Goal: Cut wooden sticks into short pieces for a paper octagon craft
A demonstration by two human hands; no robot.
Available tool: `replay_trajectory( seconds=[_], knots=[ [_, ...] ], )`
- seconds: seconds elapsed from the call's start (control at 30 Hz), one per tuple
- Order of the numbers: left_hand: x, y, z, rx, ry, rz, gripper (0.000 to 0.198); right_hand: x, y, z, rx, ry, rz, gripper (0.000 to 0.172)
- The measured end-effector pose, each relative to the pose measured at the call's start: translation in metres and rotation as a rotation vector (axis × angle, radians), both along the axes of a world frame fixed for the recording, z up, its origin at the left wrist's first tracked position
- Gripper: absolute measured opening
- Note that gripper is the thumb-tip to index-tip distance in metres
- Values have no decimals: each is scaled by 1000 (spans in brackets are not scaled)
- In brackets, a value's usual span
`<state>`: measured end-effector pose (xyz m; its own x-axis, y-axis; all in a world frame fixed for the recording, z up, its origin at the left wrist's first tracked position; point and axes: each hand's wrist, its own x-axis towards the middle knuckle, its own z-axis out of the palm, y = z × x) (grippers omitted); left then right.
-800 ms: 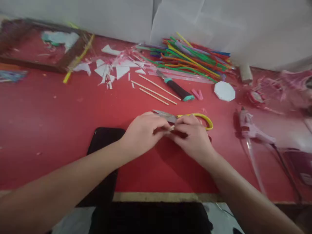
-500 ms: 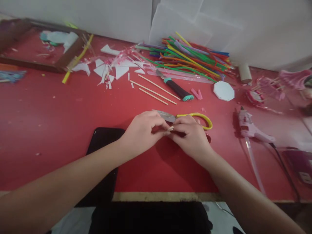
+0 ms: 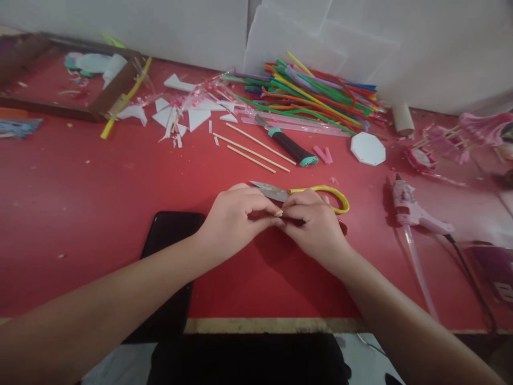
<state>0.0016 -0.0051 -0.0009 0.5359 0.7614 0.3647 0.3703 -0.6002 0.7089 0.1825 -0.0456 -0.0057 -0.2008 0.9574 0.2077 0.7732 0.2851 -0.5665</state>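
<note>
My left hand (image 3: 236, 219) and my right hand (image 3: 315, 224) meet over the red table (image 3: 80, 203), fingers curled in a pinch. Between the fingertips pokes the pale end of a thin wooden stick (image 3: 279, 213); both hands grip it, and the rest of it is hidden. Just behind the hands lie yellow-handled scissors (image 3: 316, 191), blades pointing left. A black phone (image 3: 170, 251) lies under my left forearm.
Three wooden sticks (image 3: 256, 147), a black craft knife (image 3: 288, 143), a pile of coloured straws (image 3: 316, 96) and white paper scraps (image 3: 188, 112) lie farther back. A white octagon (image 3: 367, 148) and a pink glue gun (image 3: 412, 214) are to the right, and a brown frame (image 3: 112, 91) lies far left.
The hands have stayed in place, with only slight finger movement on the stick. The view has sharpened and shifted a little.
</note>
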Motion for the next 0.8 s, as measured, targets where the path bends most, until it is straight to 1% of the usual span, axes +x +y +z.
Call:
replay_trajectory(
  seconds=[0.1,0.23,0.37,0.43,0.53,0.57,0.63,0.73,0.8],
  knots=[
    [1,0,-1,-24,-33,-8,8,0,0,1,-5,21,-4,15],
    [2,-1,1,-69,14,27,8,0,0,0,-16,36,-20,15],
    [2,-1,2,-76,38,40,11,-2,0,-2,-16,8,-17,13],
    [1,-1,2,-81,55,52,11,-1,0,-1,-12,-20,5,14],
    [0,-1,2,-90,65,61,7,8,1,3,-10,-43,71,10],
    [0,-1,2,-90,57,52,7,12,1,6,-1,-38,80,14],
    [0,-1,2,-88,32,24,7,24,2,11,38,-17,43,23],
    [1,-1,2,-106,16,-6,10,41,4,19,84,7,-108,21],
    [1,-1,3,-141,24,-15,11,51,4,22,33,-16,-203,21]
  ],
)
